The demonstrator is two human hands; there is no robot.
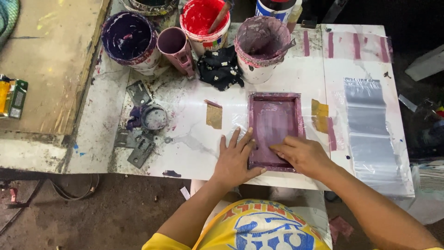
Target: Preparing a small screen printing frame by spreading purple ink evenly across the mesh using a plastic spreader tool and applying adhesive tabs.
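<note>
A small purple-stained printing frame lies flat on the white table. My left hand rests flat, fingers spread, on the frame's near left corner and the table beside it. My right hand lies on the frame's near right part, fingers curled and pressing down on the mesh inside; whether it holds anything is hidden.
Paint buckets stand along the back: dark purple, red with a stick, mauve. A pink cup, a black rag, metal hinges and clear plastic bags at the right are around.
</note>
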